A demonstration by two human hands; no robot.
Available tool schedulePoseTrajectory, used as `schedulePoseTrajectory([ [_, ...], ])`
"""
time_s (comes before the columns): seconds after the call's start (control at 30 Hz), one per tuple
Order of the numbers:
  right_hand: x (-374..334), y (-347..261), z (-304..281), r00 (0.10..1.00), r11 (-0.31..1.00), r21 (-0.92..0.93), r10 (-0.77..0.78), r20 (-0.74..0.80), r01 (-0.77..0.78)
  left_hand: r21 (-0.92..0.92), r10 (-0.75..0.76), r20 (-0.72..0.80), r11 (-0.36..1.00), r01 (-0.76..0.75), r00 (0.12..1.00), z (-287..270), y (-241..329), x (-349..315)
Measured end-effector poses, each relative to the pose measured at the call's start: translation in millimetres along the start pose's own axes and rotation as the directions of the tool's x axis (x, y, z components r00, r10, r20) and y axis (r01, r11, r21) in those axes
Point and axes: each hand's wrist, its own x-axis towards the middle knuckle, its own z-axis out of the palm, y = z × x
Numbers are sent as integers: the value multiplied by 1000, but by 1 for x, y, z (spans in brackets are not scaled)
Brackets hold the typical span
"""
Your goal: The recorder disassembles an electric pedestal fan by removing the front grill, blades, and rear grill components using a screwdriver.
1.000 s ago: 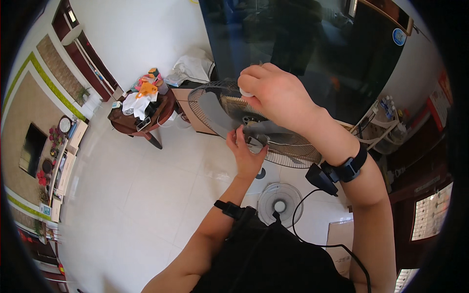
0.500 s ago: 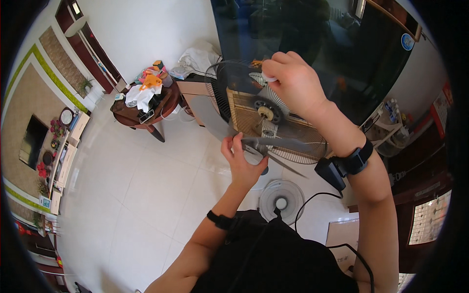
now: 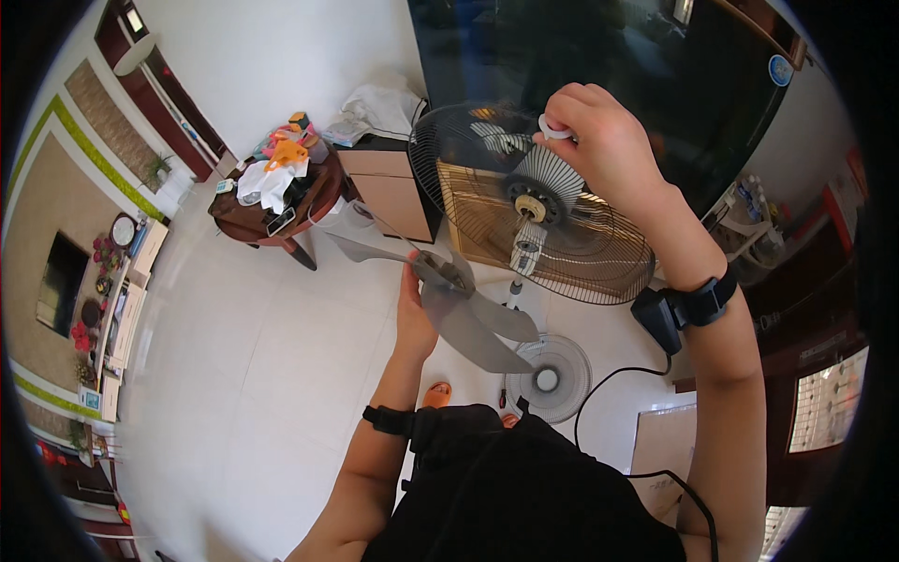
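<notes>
A grey fan blade (image 3: 468, 323) hangs in front of my body, tilted, its underside hub partly showing. My left hand (image 3: 410, 314) is closed on it at the hub, most of the fingers hidden behind it. Beyond stands a pedestal fan with its dark wire rear grille (image 3: 604, 273) still mounted and the motor shaft (image 3: 530, 208) bare. My right hand (image 3: 604, 136), raised over the grille's upper right, pinches a white plastic ring-shaped nut (image 3: 558, 129). The blade is apart from the shaft.
The round front grille (image 3: 582, 361) lies on the floor by the fan's pole (image 3: 514, 295), a small screwdriver (image 3: 503, 399) beside it. A cluttered wooden table (image 3: 227, 220) and a low cabinet (image 3: 384, 192) stand back left. A dark glossy panel (image 3: 581, 56) rises behind the fan.
My left hand has drawn the blade off toward me and to the left, turning it, so the shaft now shows fully. My right hand, with the white nut, has shifted slightly right.
</notes>
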Motion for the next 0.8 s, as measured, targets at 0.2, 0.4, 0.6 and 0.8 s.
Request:
schedulePoseTrajectory([
  [0.2,-1,-9,-5,1000,999,-32,-20,5,20,-502,-159,231,825,258,960,-18,-7,30],
  [0.4,-1,-18,-10,993,993,-32,-111,-32,110,-336,-217,224,898,284,950,-60,14,52],
  [0.6,-2,-25,-13,996,987,-142,-87,-33,81,-466,-216,339,807,363,916,-108,46,77],
  [0.8,-3,-40,-19,1000,976,-219,-15,-26,9,-443,-33,557,834,330,830,-130,88,108],
])
